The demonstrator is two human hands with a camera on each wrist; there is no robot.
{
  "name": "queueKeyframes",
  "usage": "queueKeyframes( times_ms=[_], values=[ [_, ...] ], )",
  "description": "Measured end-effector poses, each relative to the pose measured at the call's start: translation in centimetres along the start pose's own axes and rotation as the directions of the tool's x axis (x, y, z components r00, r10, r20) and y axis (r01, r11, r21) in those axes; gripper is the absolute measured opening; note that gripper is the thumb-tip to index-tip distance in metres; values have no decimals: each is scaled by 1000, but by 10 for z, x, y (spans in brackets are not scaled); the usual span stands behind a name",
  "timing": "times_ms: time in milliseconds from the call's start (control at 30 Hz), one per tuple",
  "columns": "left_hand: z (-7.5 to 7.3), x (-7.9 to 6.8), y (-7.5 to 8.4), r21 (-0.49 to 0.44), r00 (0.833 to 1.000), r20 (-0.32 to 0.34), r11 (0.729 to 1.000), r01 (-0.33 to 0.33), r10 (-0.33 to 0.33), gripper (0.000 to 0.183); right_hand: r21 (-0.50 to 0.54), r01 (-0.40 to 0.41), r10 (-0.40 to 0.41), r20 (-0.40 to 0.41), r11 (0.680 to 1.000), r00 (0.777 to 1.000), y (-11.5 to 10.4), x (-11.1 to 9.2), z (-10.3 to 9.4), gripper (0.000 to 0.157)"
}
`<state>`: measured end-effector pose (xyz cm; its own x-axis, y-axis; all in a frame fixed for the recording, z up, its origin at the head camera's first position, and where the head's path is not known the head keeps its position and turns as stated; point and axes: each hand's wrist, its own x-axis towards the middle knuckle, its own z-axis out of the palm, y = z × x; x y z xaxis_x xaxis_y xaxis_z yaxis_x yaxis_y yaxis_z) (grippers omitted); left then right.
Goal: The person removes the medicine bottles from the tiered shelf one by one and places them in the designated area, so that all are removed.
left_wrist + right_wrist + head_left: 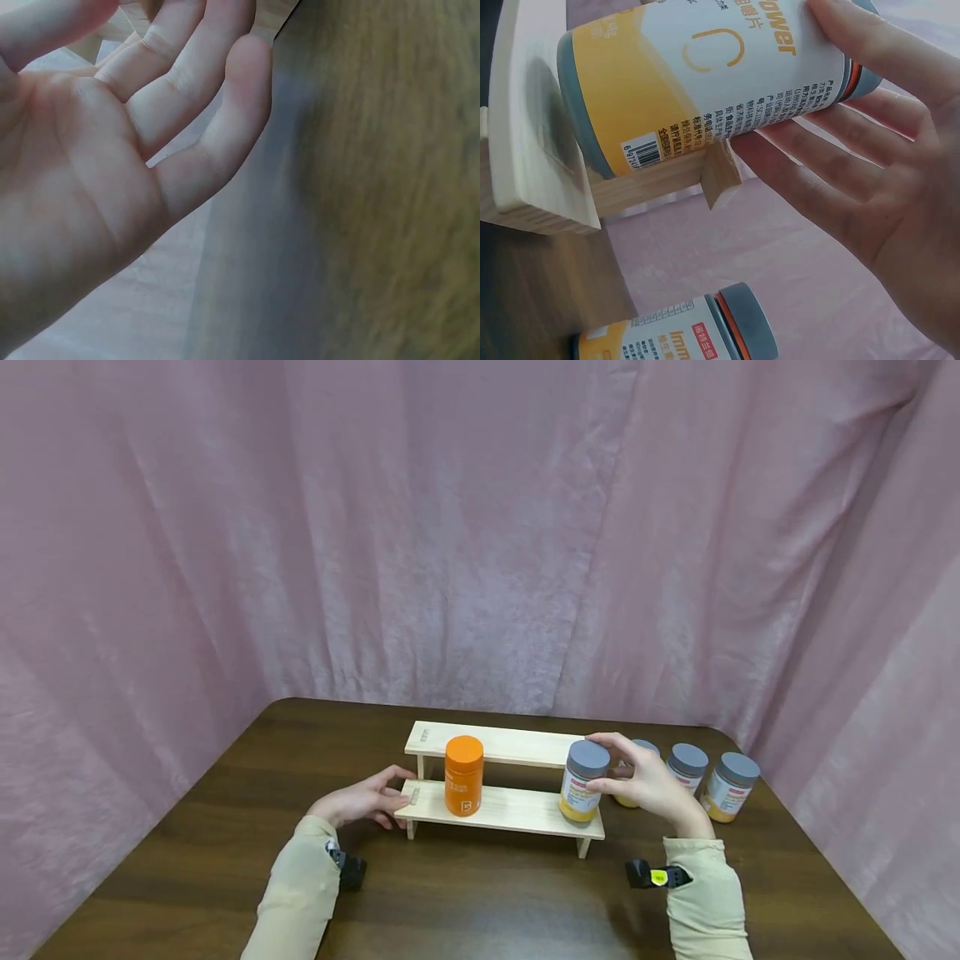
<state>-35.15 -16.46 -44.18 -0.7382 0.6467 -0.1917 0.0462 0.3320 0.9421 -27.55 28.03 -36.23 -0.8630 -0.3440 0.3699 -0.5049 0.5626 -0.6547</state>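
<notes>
A two-tier wooden shelf (510, 810) stands on the brown table. At the left end of its lower tier, my left hand (367, 799) holds the board's edge; in the left wrist view part of the wood (139, 16) shows between thumb and fingers. My right hand (648, 781) grips a grey-lidded white-and-yellow jar (579, 789) near its lid, at the lower tier's right end. The right wrist view has that jar (705, 82) with its base close over the board; whether they touch I cannot tell. An orange jar (463, 781) stands upright on the lower tier, left of centre.
Right of the shelf, on the table, are more grey-lidded jars: one (645, 746) partly hidden behind my right hand, another (687, 764) beside it, and a third (729, 787) farthest right. Pink curtains (480, 543) hang behind the table (300, 743).
</notes>
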Motion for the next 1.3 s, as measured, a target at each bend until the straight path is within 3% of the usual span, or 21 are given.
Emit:
queueKeyframes(
  times_ms=[267, 533, 1033, 1300],
  values=[
    [2, 0, 0, -39, 1000, 11, 999, 12, -11, 57, 9, 12, -12, 17, 1000, 1000, 4, -6, -7, 65],
    [-1, -1, -1, -29, 1000, 15, 1000, -8, 8, 58, 41, -68, 68, -12, 997, 998, 9, -14, -21, 65],
    [3, -1, 1, -30, 1000, 14, 1000, 4, -4, 58, -78, -116, 112, -50, 990, 992, 9, -33, -39, 65],
    [2, 0, 1, -23, 1000, 13, 1000, 4, -4, 58, -72, -119, 117, -36, 990, 992, 12, -35, -42, 64]
  ],
)
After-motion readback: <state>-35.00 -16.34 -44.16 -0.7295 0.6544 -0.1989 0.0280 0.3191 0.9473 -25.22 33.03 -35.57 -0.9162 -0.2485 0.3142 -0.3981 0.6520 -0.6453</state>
